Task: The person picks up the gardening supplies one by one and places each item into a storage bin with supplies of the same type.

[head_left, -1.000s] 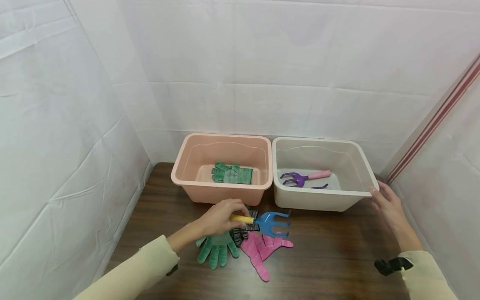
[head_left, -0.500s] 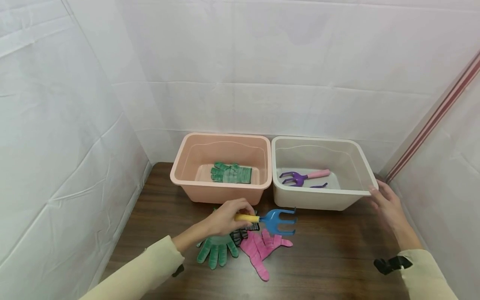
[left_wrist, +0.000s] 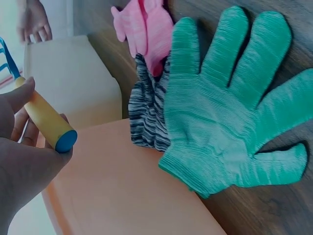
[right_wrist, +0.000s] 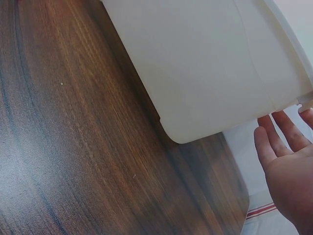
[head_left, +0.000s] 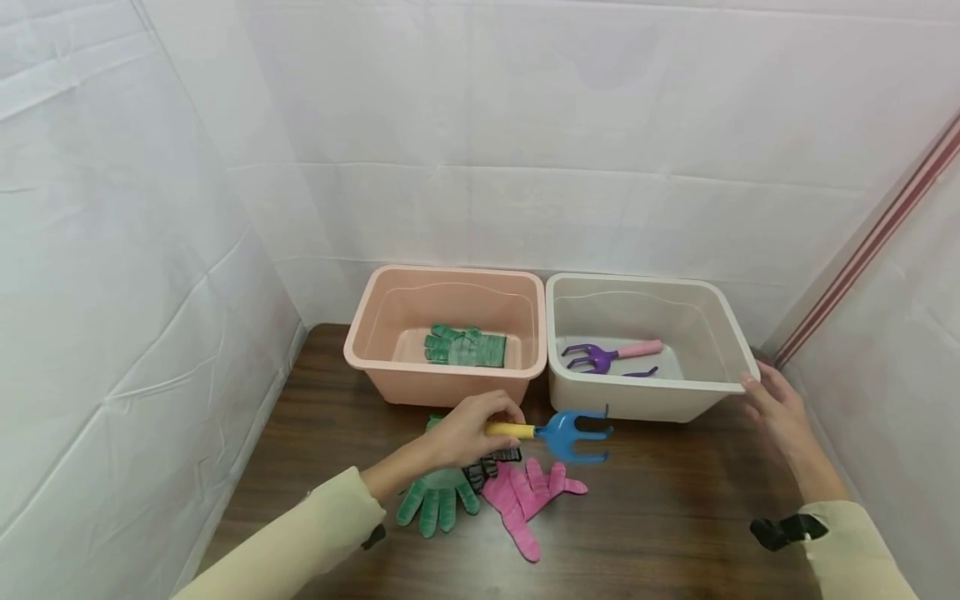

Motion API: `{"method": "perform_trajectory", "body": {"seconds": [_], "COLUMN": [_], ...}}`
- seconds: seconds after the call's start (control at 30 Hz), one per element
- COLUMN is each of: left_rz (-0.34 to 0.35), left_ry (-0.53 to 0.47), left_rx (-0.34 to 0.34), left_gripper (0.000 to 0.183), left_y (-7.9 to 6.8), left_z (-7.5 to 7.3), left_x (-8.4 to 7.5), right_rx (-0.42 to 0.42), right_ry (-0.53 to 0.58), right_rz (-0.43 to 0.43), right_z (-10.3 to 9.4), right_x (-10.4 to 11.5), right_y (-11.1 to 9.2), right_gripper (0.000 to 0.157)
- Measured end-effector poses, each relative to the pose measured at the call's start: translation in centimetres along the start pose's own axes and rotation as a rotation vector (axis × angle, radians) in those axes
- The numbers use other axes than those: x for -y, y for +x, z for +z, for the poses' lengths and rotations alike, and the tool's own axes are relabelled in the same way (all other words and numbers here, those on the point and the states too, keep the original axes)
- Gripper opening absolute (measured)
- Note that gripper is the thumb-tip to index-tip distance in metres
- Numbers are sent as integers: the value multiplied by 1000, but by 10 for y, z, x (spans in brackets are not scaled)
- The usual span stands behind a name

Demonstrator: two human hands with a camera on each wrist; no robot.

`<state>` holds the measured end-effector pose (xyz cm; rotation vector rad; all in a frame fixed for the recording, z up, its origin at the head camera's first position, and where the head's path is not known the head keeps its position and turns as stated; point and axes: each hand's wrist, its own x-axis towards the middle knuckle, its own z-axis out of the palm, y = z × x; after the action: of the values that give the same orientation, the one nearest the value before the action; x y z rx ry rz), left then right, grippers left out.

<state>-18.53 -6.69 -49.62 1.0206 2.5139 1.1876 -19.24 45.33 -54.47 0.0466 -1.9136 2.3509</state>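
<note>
My left hand [head_left: 476,429] grips the yellow handle of a small hand cultivator with blue tines [head_left: 572,436], held above the table in front of the two bins. In the left wrist view the handle [left_wrist: 49,120] lies between thumb and fingers. Below it are a green glove [head_left: 438,496], a pink glove [head_left: 525,500] and a black-and-grey striped cuff [left_wrist: 149,105]. My right hand [head_left: 783,421] holds the front right corner of the white bin [head_left: 637,400], thumb at the rim, fingers along its outer side. Inside that bin lies a purple cultivator with a pink handle [head_left: 637,349].
A peach bin [head_left: 450,386] stands left of the white one, with a green glove [head_left: 480,350] inside. Part of another purple tool [head_left: 641,373] shows behind the white bin's front rim. White sheeting [head_left: 480,208] surrounds the brown wooden table [head_left: 660,517].
My left hand has carried the blue cultivator to the right and slightly toward the bins. My right hand stays at the white bin's corner.
</note>
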Motion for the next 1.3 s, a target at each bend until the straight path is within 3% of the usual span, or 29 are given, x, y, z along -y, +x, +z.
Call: {"method": "perform_trajectory", "body": {"seconds": [0.17, 0.53, 0.83, 1.03, 1.3], "left_rz": [8, -10, 38, 71, 90], "left_ry": [-20, -38, 13, -8, -40], "left_rx": [-3, 10, -13, -11, 2], "left_gripper": [20, 21, 22, 20, 19], "left_y": [7, 23, 39, 43, 53], "left_z": [0, 0, -2, -5, -9], "left_x": [-6, -21, -31, -39, -44], "right_rx": [1, 5, -13, -21, -50], "right_ry": [-47, 45, -66, -153, -80], "right_rz": [6, -8, 4, 8, -27], "right_z": [-1, 4, 8, 13, 24], "right_x": [-1, -3, -4, -5, -10], "right_y": [-1, -3, -7, -10, -10], "right_gripper": [44, 40, 55, 61, 64]}}
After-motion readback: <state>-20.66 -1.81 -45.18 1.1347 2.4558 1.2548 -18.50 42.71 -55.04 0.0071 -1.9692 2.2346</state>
